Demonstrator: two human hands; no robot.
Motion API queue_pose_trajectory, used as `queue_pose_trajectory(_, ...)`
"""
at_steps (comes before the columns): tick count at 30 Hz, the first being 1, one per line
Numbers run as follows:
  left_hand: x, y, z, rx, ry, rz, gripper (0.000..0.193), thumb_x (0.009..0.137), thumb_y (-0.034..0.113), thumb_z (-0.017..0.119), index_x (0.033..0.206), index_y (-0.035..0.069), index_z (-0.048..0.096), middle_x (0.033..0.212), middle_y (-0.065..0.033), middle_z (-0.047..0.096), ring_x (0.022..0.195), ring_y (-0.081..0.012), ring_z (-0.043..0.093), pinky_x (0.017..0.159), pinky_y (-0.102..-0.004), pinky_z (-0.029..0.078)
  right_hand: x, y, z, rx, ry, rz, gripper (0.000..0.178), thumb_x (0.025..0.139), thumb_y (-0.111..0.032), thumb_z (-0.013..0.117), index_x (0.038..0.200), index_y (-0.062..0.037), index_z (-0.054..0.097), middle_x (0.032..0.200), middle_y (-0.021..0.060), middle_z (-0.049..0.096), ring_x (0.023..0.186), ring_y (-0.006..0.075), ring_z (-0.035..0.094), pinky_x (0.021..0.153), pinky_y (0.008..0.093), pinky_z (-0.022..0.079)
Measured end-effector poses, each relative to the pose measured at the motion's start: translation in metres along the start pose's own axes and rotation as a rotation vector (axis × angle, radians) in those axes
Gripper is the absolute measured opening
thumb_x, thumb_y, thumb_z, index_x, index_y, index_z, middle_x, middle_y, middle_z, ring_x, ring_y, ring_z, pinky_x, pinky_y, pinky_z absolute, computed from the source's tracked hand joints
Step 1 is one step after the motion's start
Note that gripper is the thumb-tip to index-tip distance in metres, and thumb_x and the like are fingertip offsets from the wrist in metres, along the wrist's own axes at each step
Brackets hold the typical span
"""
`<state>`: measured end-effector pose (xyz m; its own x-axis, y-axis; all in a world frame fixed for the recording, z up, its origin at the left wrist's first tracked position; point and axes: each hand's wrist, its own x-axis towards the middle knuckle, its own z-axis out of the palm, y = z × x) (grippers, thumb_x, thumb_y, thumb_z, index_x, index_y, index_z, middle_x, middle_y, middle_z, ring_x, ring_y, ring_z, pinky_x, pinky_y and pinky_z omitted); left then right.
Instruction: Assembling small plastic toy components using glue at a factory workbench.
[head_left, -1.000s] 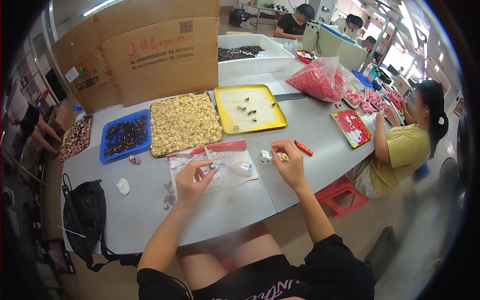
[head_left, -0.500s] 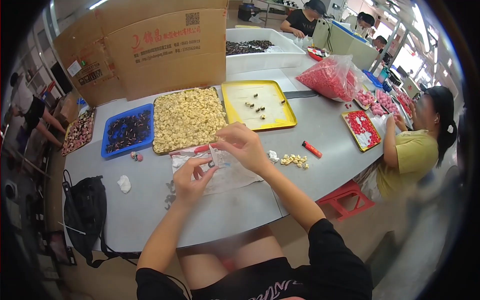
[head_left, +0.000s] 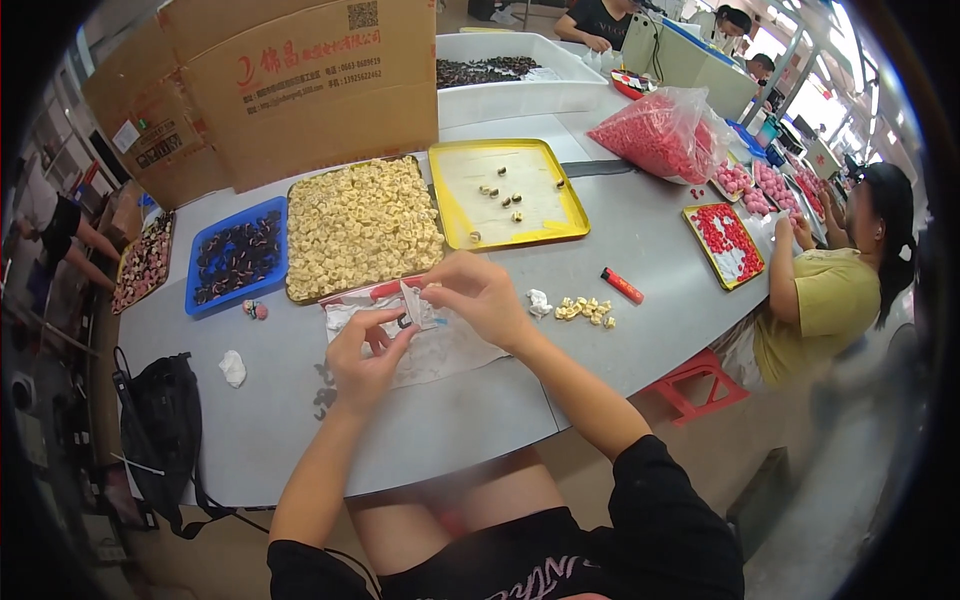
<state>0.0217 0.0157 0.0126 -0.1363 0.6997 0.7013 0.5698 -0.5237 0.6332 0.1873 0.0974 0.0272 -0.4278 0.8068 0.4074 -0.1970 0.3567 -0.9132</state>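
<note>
My left hand point(head_left: 364, 360) is closed, its thumb and fingers pinching a small dark curved piece point(head_left: 404, 322). My right hand point(head_left: 478, 302) meets it from the other side, fingertips closed on a small cream-coloured piece point(head_left: 433, 287). A thin white flap point(head_left: 411, 300) stands up between the two hands; how it is held is unclear. Below them lies a whitish cloth or sheet point(head_left: 450, 358), with a red stick-like thing point(head_left: 398, 286) at its far edge. Just beyond is a tray packed with cream-coloured small pieces point(head_left: 365, 222).
A yellow tray point(head_left: 576, 222) holds several dark-and-cream pieces. At left are a blue tray point(head_left: 193, 290) and a black bag point(head_left: 165, 430). Loose cream pieces point(head_left: 580, 309) and a red tube point(head_left: 622, 286) lie at right. A co-worker point(head_left: 825, 290) sits beyond, near a red-filled bag point(head_left: 655, 140).
The whole view has shifted slightly. My right hand has come a little lower and nearer my left, and the cream-coloured piece in its fingertips now shows.
</note>
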Motion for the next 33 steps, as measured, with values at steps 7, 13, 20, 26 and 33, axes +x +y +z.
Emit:
queue_pose_trajectory(7, -0.001, 0.002, 0.0, 0.007, -0.002, 0.016, 0.033, 0.067, 0.003, 0.079, 0.094, 0.004, 0.061, 0.086, -0.0048, 0.066, 0.053, -0.0069, 0.052, 0.047, -0.019, 0.042, -0.002, -0.002, 0.002, 0.08, 0.004, 0.104, 0.016, 0.081, -0.004, 0.067, 0.095, 0.0031, 0.064, 0.086, 0.0063, 0.064, 0.072, 0.0097, 0.063, 0.064, 0.021, 0.052)
queue_pose_trajectory(13, -0.001, 0.001, 0.0, -0.012, 0.0, 0.007, 0.032, 0.067, 0.003, 0.079, 0.094, 0.004, 0.061, 0.086, -0.0046, 0.066, 0.053, -0.0071, 0.052, 0.047, -0.0192, 0.042, -0.003, 0.006, 0.003, 0.072, -0.03, 0.103, 0.016, 0.083, -0.005, 0.066, 0.097, 0.0026, 0.064, 0.089, 0.0066, 0.064, 0.074, 0.01, 0.063, 0.066, 0.022, 0.052)
queue_pose_trajectory(20, -0.001, 0.002, 0.0, -0.006, -0.007, 0.01, 0.032, 0.067, 0.003, 0.079, 0.093, 0.004, 0.061, 0.086, -0.0046, 0.066, 0.053, -0.0069, 0.052, 0.046, -0.0192, 0.041, -0.003, 0.003, 0.006, 0.094, -0.051, 0.111, 0.019, 0.085, -0.005, 0.063, 0.102, 0.0017, 0.06, 0.095, 0.0053, 0.061, 0.085, 0.0096, 0.06, 0.072, 0.0224, 0.051)
queue_pose_trajectory(26, -0.001, 0.002, 0.001, -0.012, 0.002, 0.008, 0.031, 0.068, 0.003, 0.079, 0.093, 0.004, 0.061, 0.086, -0.0046, 0.066, 0.053, -0.007, 0.053, 0.046, -0.0191, 0.042, -0.002, 0.004, 0.003, 0.163, -0.036, 0.156, 0.018, 0.085, -0.004, 0.064, 0.099, 0.0017, 0.056, 0.097, 0.0059, 0.059, 0.084, 0.0098, 0.058, 0.072, 0.0231, 0.05)
queue_pose_trajectory(33, -0.003, -0.001, 0.0, -0.02, 0.004, 0.0, 0.031, 0.067, 0.003, 0.079, 0.093, 0.005, 0.062, 0.087, -0.0044, 0.066, 0.053, -0.0072, 0.053, 0.046, -0.0193, 0.042, -0.003, -0.001, 0.006, 0.107, -0.074, 0.157, 0.02, 0.083, -0.005, 0.066, 0.1, 0.0012, 0.057, 0.094, 0.0048, 0.058, 0.085, 0.0088, 0.058, 0.073, 0.0226, 0.049)
